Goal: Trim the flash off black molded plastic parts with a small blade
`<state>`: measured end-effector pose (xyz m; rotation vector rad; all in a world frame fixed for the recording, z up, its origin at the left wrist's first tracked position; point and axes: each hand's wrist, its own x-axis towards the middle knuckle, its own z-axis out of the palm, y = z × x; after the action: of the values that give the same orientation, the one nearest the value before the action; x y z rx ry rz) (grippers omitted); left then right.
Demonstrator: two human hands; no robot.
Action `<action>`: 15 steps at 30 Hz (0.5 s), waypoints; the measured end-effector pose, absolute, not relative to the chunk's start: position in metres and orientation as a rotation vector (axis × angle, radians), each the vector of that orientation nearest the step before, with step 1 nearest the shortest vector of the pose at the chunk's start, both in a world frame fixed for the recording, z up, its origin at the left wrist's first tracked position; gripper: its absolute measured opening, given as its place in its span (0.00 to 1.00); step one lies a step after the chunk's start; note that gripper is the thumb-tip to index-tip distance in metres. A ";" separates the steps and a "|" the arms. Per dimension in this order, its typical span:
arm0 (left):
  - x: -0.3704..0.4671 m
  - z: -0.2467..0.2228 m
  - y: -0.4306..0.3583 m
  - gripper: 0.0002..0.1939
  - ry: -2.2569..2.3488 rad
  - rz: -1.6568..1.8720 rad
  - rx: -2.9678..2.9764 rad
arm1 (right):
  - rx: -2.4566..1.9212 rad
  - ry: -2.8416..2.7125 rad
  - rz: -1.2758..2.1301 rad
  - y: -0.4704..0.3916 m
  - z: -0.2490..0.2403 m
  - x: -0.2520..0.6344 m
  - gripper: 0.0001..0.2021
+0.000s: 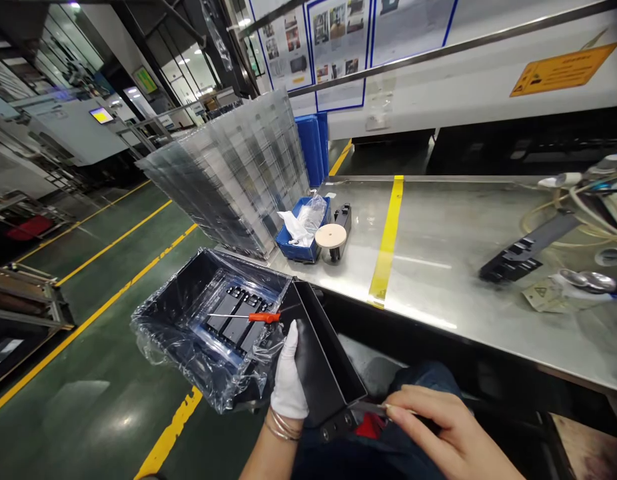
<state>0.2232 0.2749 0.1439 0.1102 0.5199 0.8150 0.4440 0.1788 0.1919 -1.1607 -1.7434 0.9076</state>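
Note:
My left hand (290, 383), in a white glove, grips a long black U-shaped metal channel (316, 360) from its left side. The channel slants down towards me, with round holes in its near end. My bare right hand (441, 423) pinches a thin, flat, greyish tool (371, 407) against that near end; its exact kind I cannot make out. Left of the channel is a black bin (188, 273) lined with clear plastic, with several flat black parts (233, 323) inside. Across the bin, above the parts, lies a screwdriver (263, 318) with a red handle.
The metal workbench (428, 267) bears a yellow tape strip (388, 240), a blue box (298, 253) with plastic bags, and a round beige disc (331, 235). Another black part (528, 247) lies near hoses at the right. Stacked clear trays (233, 167) stand at the back left.

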 end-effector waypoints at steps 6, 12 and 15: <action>0.220 0.149 0.274 0.25 0.473 0.917 -0.035 | -1.168 -1.812 0.985 0.179 0.193 0.443 0.15; 0.211 0.140 0.275 0.15 0.582 1.050 -0.010 | -1.153 -1.859 1.100 0.178 0.192 0.445 0.15; 0.210 0.130 0.271 0.08 0.664 1.091 0.064 | -1.227 -1.755 1.009 0.190 0.189 0.444 0.13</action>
<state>0.2105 0.2706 0.1298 0.0644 0.6641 1.0906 0.4444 0.1896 0.1891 -1.2267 -1.7552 1.0090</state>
